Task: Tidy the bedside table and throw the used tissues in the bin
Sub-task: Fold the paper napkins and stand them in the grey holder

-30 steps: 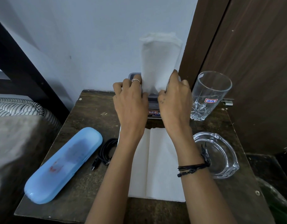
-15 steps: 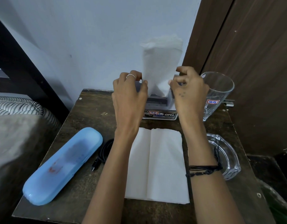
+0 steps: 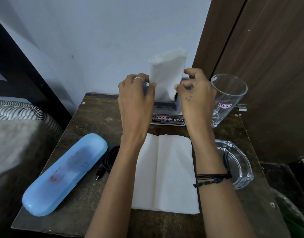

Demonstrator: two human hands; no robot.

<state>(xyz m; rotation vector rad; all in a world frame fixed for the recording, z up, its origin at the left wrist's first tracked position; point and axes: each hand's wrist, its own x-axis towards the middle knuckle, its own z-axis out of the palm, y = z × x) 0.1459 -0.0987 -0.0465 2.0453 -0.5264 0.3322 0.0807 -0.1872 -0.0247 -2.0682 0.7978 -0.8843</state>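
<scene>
A tall stack of white tissues point(image 3: 166, 74) stands upright in a grey holder point(image 3: 165, 107) at the back of the dark wooden bedside table point(image 3: 96, 117). My left hand point(image 3: 135, 100) pinches the stack's left edge, thumb in front. My right hand point(image 3: 197, 97) has curled fingers, and its thumb and forefinger tips are on the stack's right edge. A flat, unfolded white tissue point(image 3: 166, 172) lies on the table between my forearms.
A light blue oblong case point(image 3: 65, 174) lies at the front left, with a black cable point(image 3: 110, 157) beside it. A glass tumbler point(image 3: 228, 98) and a glass ashtray point(image 3: 240, 165) stand on the right. The bed point(image 3: 14, 134) is left, a brown wardrobe point(image 3: 267, 66) right. Something green point(image 3: 295, 217) shows low right.
Both hands rose from pressing the stack's base to its side edges. My right hand drew off half a second ago and now touches the right edge again.
</scene>
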